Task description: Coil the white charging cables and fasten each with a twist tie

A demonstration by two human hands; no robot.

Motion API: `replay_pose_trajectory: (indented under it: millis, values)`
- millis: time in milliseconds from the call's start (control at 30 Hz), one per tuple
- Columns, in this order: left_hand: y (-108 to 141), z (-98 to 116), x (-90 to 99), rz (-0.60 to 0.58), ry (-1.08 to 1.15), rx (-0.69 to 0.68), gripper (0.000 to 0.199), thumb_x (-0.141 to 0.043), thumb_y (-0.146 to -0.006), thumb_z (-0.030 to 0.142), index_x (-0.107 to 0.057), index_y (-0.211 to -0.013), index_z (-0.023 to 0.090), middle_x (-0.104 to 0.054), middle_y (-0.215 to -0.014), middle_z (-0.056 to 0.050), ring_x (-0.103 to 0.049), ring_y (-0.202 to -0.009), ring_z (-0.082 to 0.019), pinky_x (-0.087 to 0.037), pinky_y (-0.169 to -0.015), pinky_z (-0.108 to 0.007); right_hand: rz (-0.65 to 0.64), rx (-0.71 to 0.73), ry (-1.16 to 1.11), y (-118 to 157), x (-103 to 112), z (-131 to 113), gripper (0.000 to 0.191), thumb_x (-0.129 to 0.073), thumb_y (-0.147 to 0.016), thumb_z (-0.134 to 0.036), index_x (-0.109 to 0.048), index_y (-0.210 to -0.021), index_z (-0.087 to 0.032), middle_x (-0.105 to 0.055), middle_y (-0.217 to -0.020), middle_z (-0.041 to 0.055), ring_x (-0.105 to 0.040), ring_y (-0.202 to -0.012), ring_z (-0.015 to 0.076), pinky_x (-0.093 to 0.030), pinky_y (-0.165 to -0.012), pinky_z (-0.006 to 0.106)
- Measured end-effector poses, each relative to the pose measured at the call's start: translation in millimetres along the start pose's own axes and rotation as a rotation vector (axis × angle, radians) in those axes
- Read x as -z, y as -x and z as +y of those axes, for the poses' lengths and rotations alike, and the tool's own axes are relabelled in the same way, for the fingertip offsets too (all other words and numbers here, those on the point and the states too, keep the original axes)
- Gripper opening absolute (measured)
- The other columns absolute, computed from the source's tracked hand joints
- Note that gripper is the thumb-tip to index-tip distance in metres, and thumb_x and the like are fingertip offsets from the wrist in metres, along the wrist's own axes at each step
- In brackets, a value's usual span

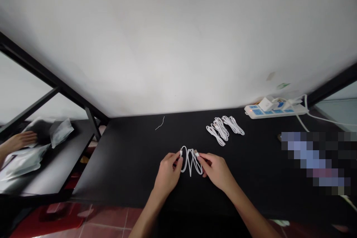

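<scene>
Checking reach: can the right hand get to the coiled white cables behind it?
Likely yes: only black desktop lies between the right hand and the coiled white cables. It pinches an end of the looped white cable, though, so it must probably release first.

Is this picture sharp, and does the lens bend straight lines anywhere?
In the head view, the white cable, the left hand and the right hand look sharp; the wide lens makes the dark metal frame slant steeply; a pixelated patch hides the right side.
</scene>
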State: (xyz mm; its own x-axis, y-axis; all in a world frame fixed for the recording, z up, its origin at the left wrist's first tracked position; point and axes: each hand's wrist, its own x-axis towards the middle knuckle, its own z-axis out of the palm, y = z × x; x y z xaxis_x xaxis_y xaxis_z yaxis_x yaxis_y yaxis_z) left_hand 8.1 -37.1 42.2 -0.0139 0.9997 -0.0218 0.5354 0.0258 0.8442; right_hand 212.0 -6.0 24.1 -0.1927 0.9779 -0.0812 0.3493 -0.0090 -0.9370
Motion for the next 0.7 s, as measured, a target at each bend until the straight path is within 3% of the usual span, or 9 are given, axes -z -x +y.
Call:
replay_pose_trajectory:
  millis: [133, 267, 400, 500, 700]
  values:
    - [2.8, 15.1, -11.8, -0.048, -0.013, 0.007, 0.039, -0.058, -0.094, 0.041, -0.069, -0.127, 0.023, -0.066, -0.108, -0.011, -0.066, -0.086, -0.022, -0.057, -0.068, -0.030, -0.116, -0.107, -0.216, -4.7, -10.8, -1.4, 0.027, -0.067, -0.086, -0.044, -0.079, -0.098, -0.023, -0.076, -0.076, 0.0039, -0.074, -0.058, 0.0230, -0.064, -0.055, 0.035]
    - [4.6, 19.0, -21.6, -0.074, -0.041, -0.022, 0.045, -0.058, -0.090, 0.027, -0.063, -0.135, 0.023, -0.063, -0.114, -0.012, -0.065, -0.095, -0.025, -0.057, -0.075, -0.033, -0.124, -0.185, -0.432, -8.4, -20.0, -1.2, 0.028, -0.075, -0.079, -0.046, -0.079, -0.092, -0.022, -0.078, -0.087, 0.0051, -0.077, -0.073, 0.0257, -0.067, -0.067, 0.040]
    - [2.7, 16.5, -23.1, -0.095, -0.047, -0.031, 0.052, -0.056, -0.085, 0.016, -0.061, -0.137, 0.023, -0.062, -0.114, -0.013, -0.064, -0.101, -0.026, -0.056, -0.081, -0.034, -0.170, -0.222, -0.533, -8.5, -22.9, -3.7, 0.035, -0.075, -0.080, -0.052, -0.079, -0.094, -0.020, -0.078, -0.089, 0.0052, -0.076, -0.073, 0.0228, -0.066, -0.076, 0.042]
    - [0.8, 13.6, -20.2, -0.130, 0.013, -0.020, 0.052, -0.053, -0.087, 0.016, -0.060, -0.138, 0.024, -0.064, -0.115, -0.012, -0.065, -0.099, -0.024, -0.056, -0.076, -0.032, -0.173, -0.185, -0.509, -7.6, -22.8, -4.8, 0.040, -0.072, -0.081, -0.056, -0.078, -0.093, -0.018, -0.077, -0.086, 0.0057, -0.076, -0.072, 0.0224, -0.066, -0.076, 0.042]
    - [-1.2, 14.5, -9.3, -0.163, 0.131, 0.038, 0.047, -0.047, -0.094, 0.021, -0.061, -0.139, 0.023, -0.071, -0.096, -0.005, -0.062, -0.078, -0.017, -0.053, -0.074, -0.029, 0.025, -0.009, -0.256, -10.3, -27.5, 1.0, 0.032, -0.072, -0.083, -0.050, -0.072, -0.090, -0.019, -0.070, -0.082, 0.0047, -0.071, -0.067, 0.0195, -0.063, -0.057, 0.031]
